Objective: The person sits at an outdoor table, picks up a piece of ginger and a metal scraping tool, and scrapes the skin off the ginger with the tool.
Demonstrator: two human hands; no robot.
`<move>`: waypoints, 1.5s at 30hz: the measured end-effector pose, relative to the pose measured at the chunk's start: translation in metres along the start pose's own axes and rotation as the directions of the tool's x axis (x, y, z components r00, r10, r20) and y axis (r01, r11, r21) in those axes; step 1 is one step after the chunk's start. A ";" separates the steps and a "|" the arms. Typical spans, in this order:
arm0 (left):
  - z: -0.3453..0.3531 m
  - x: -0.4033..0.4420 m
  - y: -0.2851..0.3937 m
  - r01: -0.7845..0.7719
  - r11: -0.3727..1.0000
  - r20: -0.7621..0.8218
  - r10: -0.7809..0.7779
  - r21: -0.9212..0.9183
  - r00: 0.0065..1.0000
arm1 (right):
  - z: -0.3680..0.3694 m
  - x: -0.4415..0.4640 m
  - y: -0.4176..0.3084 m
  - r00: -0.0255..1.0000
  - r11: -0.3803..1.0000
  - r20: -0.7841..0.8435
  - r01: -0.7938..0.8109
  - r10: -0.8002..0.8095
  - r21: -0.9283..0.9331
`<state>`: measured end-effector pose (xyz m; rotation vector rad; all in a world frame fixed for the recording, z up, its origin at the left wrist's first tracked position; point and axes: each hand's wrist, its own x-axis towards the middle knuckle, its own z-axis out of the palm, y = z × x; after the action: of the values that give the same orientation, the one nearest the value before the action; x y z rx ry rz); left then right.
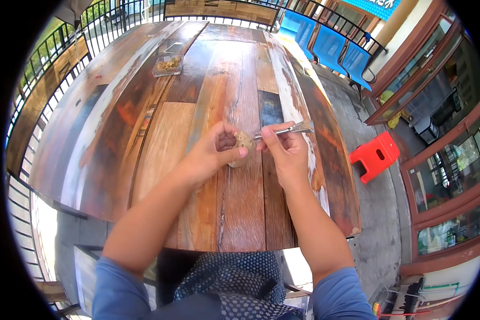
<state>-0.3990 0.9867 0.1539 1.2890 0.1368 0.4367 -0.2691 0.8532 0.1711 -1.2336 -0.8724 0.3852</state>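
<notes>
Above the near middle of the wooden table [240, 213], my left hand [210, 152] grips a small, lumpy, beige-brown piece [244, 141] between thumb and fingers. My right hand [288, 152] pinches a slim metal tool [282, 131] whose broad, flat end points out to the right. The tool's thin end reaches the right side of the beige piece; its exact tip is too small to make out. A clear plastic box [168, 65] with yellowish-brown pieces inside stands farther back on the left part of the table.
Blue chairs [328, 45] stand behind the table at the right. A red stool [375, 157] is on the floor to the right, near glass doors [453, 165]. Black railings [53, 101] run along the left and back. A patterned dark cloth [234, 280] covers my lap.
</notes>
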 end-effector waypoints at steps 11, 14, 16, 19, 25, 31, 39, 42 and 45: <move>0.000 0.001 0.000 0.003 1.000 -0.027 -0.002 0.016 1.000 | 0.006 -0.005 -0.008 0.998 0.996 0.031 0.058 -0.056 -0.073; -0.001 0.001 -0.002 -0.011 0.999 -0.027 0.012 0.032 1.000 | 0.006 -0.004 -0.008 0.998 0.998 0.039 0.055 -0.054 -0.042; -0.002 0.002 -0.002 -0.017 0.999 -0.021 0.017 0.038 1.000 | 0.005 -0.003 -0.007 0.998 0.999 0.047 0.042 -0.041 -0.018; -0.002 0.002 -0.002 -0.036 0.999 -0.021 0.036 0.029 0.999 | 0.004 -0.002 -0.003 0.998 1.000 0.054 -0.014 0.013 0.023; -0.003 0.002 -0.005 -0.019 0.998 -0.048 0.023 0.067 0.999 | 0.007 -0.003 -0.002 0.997 0.994 0.074 0.005 -0.013 0.110; 0.000 0.000 0.001 0.008 0.999 -0.019 -0.008 0.039 1.000 | 0.001 0.001 -0.009 0.998 0.999 0.056 -0.011 0.008 0.051; -0.001 -0.001 0.003 0.022 0.999 0.015 -0.022 0.037 1.000 | -0.002 0.001 -0.015 0.993 0.981 0.055 -0.112 0.105 0.157; -0.003 0.002 -0.002 0.017 1.000 0.023 -0.017 0.023 1.000 | -0.003 0.002 -0.011 0.992 0.977 0.073 -0.115 0.103 0.181; -0.003 0.003 -0.002 0.015 1.000 0.035 -0.015 0.015 0.999 | -0.003 0.001 -0.011 0.990 0.971 0.075 -0.135 0.122 0.197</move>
<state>-0.3968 0.9898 0.1511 1.3084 0.1204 0.4010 -0.2684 0.8488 0.1817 -1.0973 -0.7878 0.6047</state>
